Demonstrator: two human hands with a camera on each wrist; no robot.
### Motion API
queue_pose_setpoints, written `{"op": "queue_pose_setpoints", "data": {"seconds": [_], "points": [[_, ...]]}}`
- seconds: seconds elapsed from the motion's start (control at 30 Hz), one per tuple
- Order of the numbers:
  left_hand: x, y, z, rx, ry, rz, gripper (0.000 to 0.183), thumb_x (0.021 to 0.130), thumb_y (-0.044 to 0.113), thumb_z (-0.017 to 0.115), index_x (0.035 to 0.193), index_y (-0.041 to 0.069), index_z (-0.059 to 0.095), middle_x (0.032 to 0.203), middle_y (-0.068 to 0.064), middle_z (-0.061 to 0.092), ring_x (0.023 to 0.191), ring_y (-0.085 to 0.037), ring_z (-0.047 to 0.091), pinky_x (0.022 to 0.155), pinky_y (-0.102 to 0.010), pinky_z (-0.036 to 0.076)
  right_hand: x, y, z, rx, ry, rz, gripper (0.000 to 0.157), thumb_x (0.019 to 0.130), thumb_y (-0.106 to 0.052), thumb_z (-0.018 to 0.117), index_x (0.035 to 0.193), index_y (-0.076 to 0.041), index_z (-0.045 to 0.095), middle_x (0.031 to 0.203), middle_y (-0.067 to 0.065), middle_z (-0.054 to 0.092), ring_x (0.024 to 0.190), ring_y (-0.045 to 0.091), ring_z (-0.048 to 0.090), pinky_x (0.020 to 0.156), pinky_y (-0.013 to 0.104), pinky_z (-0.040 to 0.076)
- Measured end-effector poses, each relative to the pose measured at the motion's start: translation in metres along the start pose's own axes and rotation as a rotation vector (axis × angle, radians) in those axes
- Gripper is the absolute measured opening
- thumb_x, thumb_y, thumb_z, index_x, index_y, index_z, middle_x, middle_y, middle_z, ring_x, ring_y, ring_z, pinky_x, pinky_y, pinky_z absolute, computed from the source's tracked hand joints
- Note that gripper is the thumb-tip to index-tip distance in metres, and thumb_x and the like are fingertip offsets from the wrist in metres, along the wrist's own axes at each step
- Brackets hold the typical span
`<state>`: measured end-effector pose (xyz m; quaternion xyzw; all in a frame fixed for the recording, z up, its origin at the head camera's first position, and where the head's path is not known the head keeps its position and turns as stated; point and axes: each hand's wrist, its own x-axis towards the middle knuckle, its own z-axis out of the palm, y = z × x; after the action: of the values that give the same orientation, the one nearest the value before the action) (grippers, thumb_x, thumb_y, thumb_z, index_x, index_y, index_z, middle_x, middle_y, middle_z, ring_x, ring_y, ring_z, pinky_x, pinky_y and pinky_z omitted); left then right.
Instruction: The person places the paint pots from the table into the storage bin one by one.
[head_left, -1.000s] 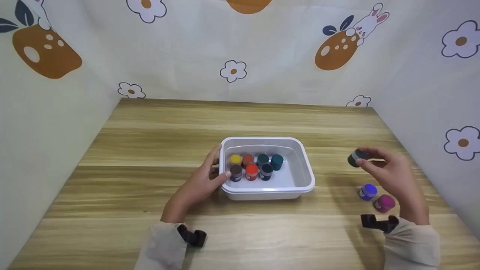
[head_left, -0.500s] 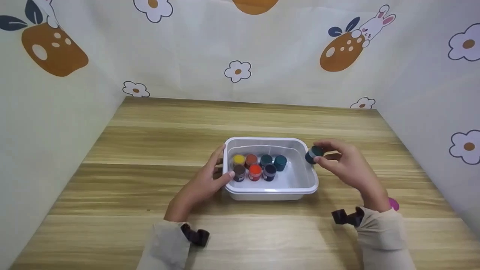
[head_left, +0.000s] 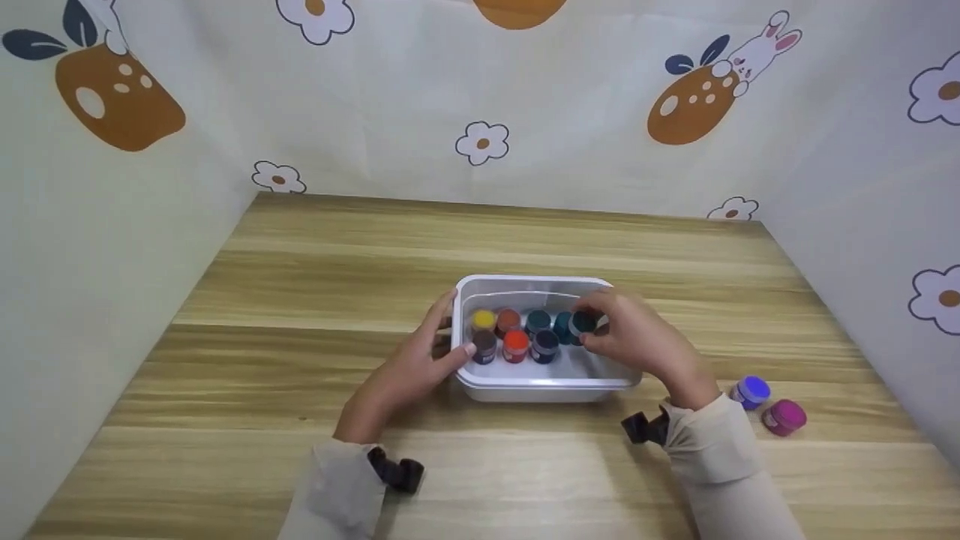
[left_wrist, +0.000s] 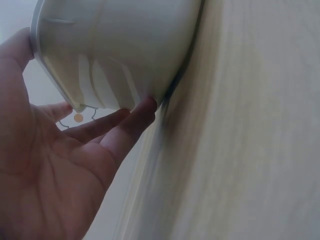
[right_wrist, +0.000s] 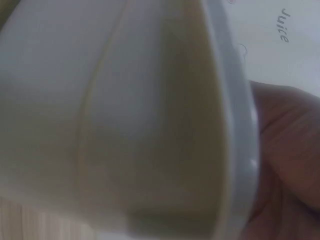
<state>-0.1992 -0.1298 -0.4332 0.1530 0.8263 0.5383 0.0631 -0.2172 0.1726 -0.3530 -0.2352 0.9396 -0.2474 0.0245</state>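
My left hand holds the left side of a white plastic tub, thumb over the rim and fingers against the outer wall, as the left wrist view also shows. My right hand reaches over the tub's right side and pinches a dark green paint pot between thumb and fingers. That pot is down inside the tub, beside a teal pot. Two rows of small paint pots stand there, among them a yellow one, a red one and a brown one. The tub's wall hides the pot in the right wrist view.
A blue-violet paint pot and a magenta paint pot stand on the wooden table to the right, close by my right sleeve. A printed cloth rises behind the table and along its sides.
My right hand has carried the dark green paint pot leftward from the table's right side, over the rim and into the tub. The left hand has kept its hold on the tub.
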Motion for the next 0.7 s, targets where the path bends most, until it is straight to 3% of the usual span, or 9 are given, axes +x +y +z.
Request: {"op": "queue_pose_setpoints", "data": {"seconds": [0.23, 0.4, 0.53, 0.7], "points": [[0.001, 0.001, 0.0, -0.006, -0.009, 0.01, 0.085, 0.094, 0.042, 0.064, 0.16, 0.032, 0.011, 0.153, -0.012, 0.04, 0.138, -0.031, 0.043, 0.114, -0.052, 0.035, 0.006, -0.002, 0.01, -0.072, -0.054, 0.047, 0.028, 0.082, 0.0, 0.073, 0.11, 0.003, 0.069, 0.102, 0.014, 0.065, 0.091, 0.025, 0.061, 0.085, 0.046, 0.056], [0.001, 0.0, 0.0, -0.018, -0.01, 0.053, 0.083, 0.095, 0.039, 0.063, 0.16, 0.028, 0.013, 0.151, -0.012, 0.043, 0.137, -0.03, 0.045, 0.114, -0.053, 0.034, 0.009, -0.002, 0.018, -0.114, -0.06, 0.036, 0.02, 0.08, 0.001, 0.071, 0.099, -0.002, 0.067, 0.092, 0.009, 0.061, 0.082, 0.022, 0.057, 0.073, 0.038, 0.053], [-0.001, 0.001, -0.001, -0.013, -0.007, 0.042, 0.083, 0.094, 0.04, 0.064, 0.159, 0.03, 0.014, 0.151, -0.01, 0.043, 0.137, -0.028, 0.044, 0.115, -0.053, 0.032, 0.012, -0.002, 0.026, -0.148, -0.062, 0.041, 0.014, 0.079, 0.002, 0.069, 0.092, -0.002, 0.065, 0.085, 0.008, 0.057, 0.076, 0.021, 0.054, 0.065, 0.035, 0.049], [-0.002, 0.0, -0.002, 0.0, -0.005, 0.028, 0.084, 0.094, 0.042, 0.064, 0.159, 0.031, 0.013, 0.152, -0.012, 0.042, 0.138, -0.029, 0.042, 0.115, -0.054, 0.031, 0.015, -0.003, 0.035, -0.194, -0.034, 0.046, 0.014, 0.08, 0.003, 0.069, 0.093, 0.001, 0.067, 0.089, 0.01, 0.056, 0.081, 0.023, 0.053, 0.071, 0.039, 0.052]]}}
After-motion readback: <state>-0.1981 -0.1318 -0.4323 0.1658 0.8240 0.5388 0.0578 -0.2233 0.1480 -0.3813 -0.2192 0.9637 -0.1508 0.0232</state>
